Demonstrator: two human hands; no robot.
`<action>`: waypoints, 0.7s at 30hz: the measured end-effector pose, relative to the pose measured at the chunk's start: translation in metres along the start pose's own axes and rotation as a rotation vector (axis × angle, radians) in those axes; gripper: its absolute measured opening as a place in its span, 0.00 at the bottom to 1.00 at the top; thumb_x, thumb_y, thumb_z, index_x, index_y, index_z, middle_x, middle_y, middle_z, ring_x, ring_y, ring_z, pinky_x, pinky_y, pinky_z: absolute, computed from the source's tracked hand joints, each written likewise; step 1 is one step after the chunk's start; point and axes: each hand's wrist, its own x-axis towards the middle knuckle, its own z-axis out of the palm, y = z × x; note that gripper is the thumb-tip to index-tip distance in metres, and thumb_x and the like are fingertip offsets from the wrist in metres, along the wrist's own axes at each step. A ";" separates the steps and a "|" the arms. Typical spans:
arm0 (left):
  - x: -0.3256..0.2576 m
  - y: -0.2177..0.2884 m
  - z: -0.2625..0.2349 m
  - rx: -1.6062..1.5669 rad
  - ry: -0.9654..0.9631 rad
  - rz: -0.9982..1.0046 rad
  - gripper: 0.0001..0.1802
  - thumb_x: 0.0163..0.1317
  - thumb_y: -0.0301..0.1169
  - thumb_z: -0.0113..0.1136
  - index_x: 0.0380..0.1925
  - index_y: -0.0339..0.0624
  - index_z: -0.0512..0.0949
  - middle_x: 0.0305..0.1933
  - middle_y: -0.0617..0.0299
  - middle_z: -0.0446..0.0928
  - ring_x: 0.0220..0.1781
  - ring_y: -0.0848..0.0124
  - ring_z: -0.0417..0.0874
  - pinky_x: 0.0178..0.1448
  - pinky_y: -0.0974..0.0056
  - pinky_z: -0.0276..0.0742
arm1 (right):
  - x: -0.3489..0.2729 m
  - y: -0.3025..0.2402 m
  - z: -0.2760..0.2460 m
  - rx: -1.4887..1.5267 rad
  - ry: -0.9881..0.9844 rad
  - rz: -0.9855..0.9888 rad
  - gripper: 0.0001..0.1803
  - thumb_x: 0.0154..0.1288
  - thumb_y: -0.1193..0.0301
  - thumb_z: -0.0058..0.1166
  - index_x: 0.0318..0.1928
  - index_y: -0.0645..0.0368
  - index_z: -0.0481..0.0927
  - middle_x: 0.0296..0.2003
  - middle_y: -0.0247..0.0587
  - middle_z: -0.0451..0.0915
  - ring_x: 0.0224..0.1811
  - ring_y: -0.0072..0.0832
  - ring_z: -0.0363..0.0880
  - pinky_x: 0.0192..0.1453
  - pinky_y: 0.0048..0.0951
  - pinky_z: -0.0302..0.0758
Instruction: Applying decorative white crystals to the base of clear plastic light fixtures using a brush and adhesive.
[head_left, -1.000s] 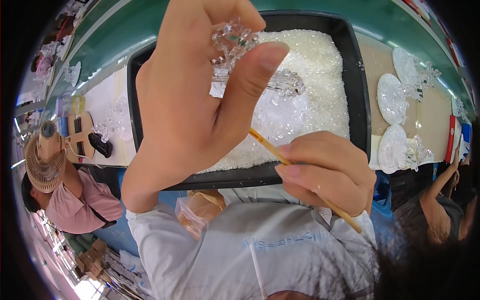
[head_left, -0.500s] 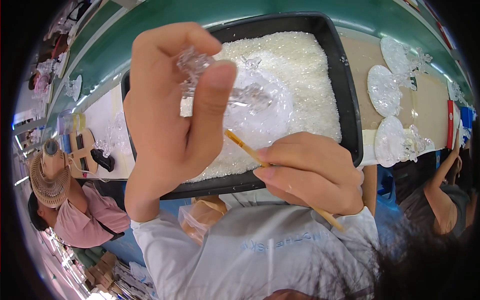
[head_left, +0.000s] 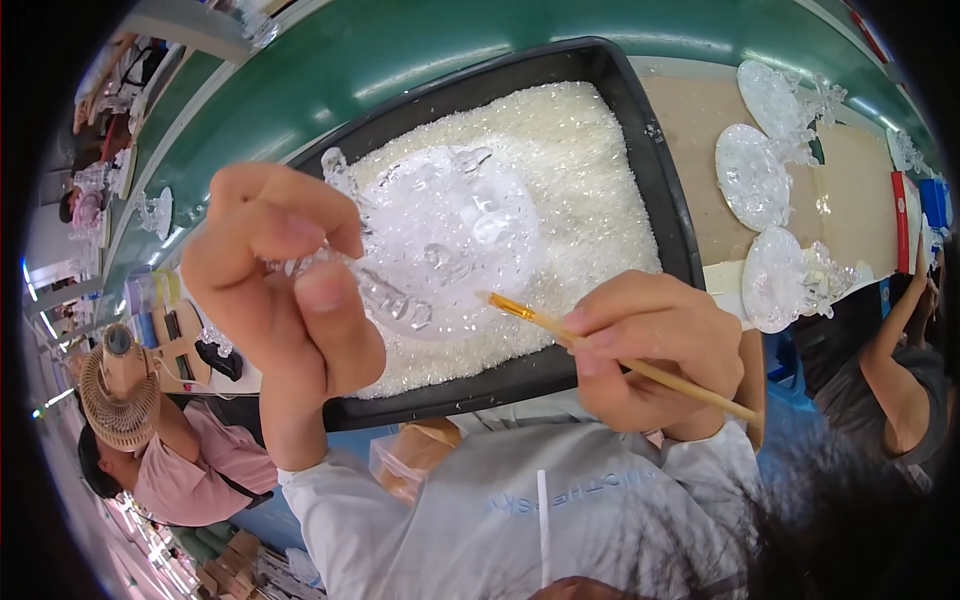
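My left hand [head_left: 275, 275] is closed, with thumb and fingers pinching a clear ornament [head_left: 395, 300] by its transparent upper parts. The ornament's round, white, glittery base [head_left: 465, 225] faces up at me over the tray. In my right hand [head_left: 665, 340] a thin paintbrush [head_left: 685, 388] is gripped like a pen. Its bristle tip points left, close to the right lower edge of the base; whether it touches I cannot tell. Below both hands, a black tray [head_left: 655, 165] holds a thick layer of glittering white granules [head_left: 590, 170].
Several similar ornaments with round white bases, one of them here [head_left: 752, 178], lie on brown board [head_left: 680, 115] at the right. Beyond the tray runs a green surface [head_left: 400, 55]. A person in pink [head_left: 200, 465] with a fan [head_left: 118, 385] sits left; another person [head_left: 890, 370] works right.
My left hand has moved left and down, turning the ornament so its base shows more fully. My right hand has shifted slightly right and down with the paintbrush. The view has tilted a little.
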 end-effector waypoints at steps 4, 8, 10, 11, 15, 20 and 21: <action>0.000 -0.005 -0.006 0.056 -0.004 0.054 0.13 0.74 0.41 0.44 0.46 0.43 0.61 0.24 0.56 0.72 0.33 0.68 0.64 0.45 0.57 0.62 | 0.001 0.004 0.000 0.065 0.032 -0.067 0.14 0.47 0.87 0.61 0.37 0.68 0.78 0.34 0.58 0.82 0.26 0.37 0.84 0.29 0.31 0.82; -0.001 -0.003 -0.007 0.157 -0.041 0.083 0.14 0.73 0.44 0.44 0.44 0.46 0.59 0.23 0.57 0.71 0.33 0.66 0.63 0.44 0.53 0.61 | -0.001 0.005 0.005 -0.020 0.118 -0.013 0.13 0.43 0.86 0.64 0.34 0.64 0.81 0.30 0.50 0.83 0.27 0.36 0.84 0.28 0.27 0.81; -0.004 0.004 -0.006 0.071 0.015 0.035 0.14 0.70 0.44 0.52 0.40 0.49 0.62 0.22 0.58 0.73 0.33 0.66 0.62 0.43 0.54 0.62 | -0.003 0.008 0.004 0.030 0.128 -0.090 0.12 0.45 0.85 0.64 0.34 0.66 0.81 0.29 0.51 0.83 0.27 0.37 0.84 0.28 0.28 0.82; -0.004 0.004 -0.004 -0.018 0.075 -0.016 0.15 0.66 0.44 0.60 0.37 0.52 0.65 0.21 0.59 0.75 0.32 0.66 0.62 0.43 0.56 0.63 | -0.003 0.008 0.002 0.028 0.135 -0.091 0.12 0.45 0.85 0.64 0.34 0.66 0.81 0.29 0.51 0.83 0.27 0.37 0.84 0.28 0.28 0.82; -0.007 -0.005 -0.031 0.028 -0.115 0.187 0.17 0.58 0.43 0.66 0.34 0.54 0.67 0.25 0.58 0.76 0.30 0.63 0.62 0.37 0.55 0.58 | -0.004 0.009 0.003 -0.005 0.068 -0.122 0.15 0.43 0.84 0.67 0.35 0.67 0.80 0.32 0.56 0.84 0.24 0.40 0.84 0.27 0.32 0.82; -0.004 0.010 -0.030 0.236 -0.057 0.287 0.17 0.54 0.43 0.66 0.35 0.58 0.67 0.25 0.63 0.77 0.28 0.66 0.65 0.34 0.57 0.58 | -0.001 0.005 0.011 0.020 0.171 -0.189 0.15 0.45 0.80 0.71 0.35 0.66 0.80 0.33 0.56 0.84 0.26 0.40 0.85 0.27 0.32 0.83; -0.004 0.010 -0.025 0.288 -0.028 0.322 0.17 0.54 0.44 0.64 0.36 0.59 0.67 0.24 0.65 0.77 0.28 0.67 0.65 0.33 0.57 0.58 | -0.001 0.007 0.008 -0.001 0.107 -0.172 0.15 0.46 0.79 0.72 0.35 0.66 0.80 0.33 0.56 0.84 0.25 0.40 0.85 0.27 0.32 0.83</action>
